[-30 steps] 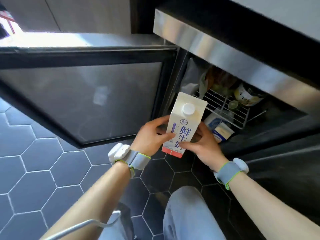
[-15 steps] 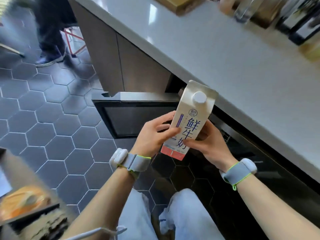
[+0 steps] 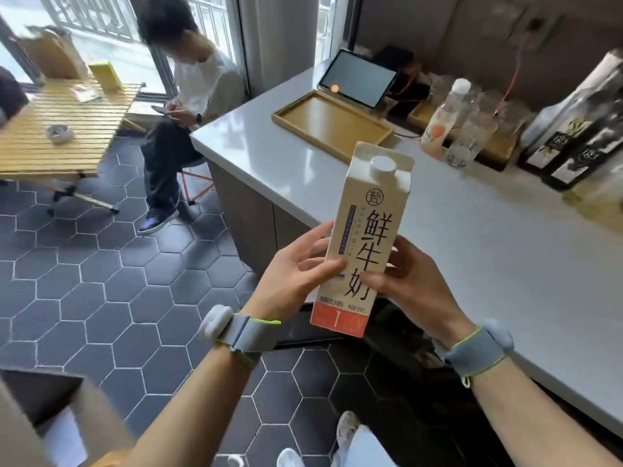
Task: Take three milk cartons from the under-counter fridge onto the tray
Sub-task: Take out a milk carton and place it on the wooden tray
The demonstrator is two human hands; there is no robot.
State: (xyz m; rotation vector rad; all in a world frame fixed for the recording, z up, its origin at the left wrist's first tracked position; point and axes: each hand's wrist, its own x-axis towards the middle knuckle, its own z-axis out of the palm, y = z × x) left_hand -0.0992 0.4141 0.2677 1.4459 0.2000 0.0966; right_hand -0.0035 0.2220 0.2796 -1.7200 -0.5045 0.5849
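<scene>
A cream milk carton with a white cap, dark characters and a red base is held upright in front of me, above the counter's front edge. My left hand grips its left side and my right hand grips its right side. A wooden tray lies on the white counter farther back, with nothing in it. The fridge is hidden below the counter edge; only a dark opening shows under the carton.
A tablet stands behind the tray. A clear bottle, glasses and dark bottles line the counter's back right. A seated person and a slatted wooden table are at the left on the hexagon-tiled floor.
Both hands have lifted the carton from in front of the open fridge up to counter height. My view has risen from the fridge interior to the countertop and tray.
</scene>
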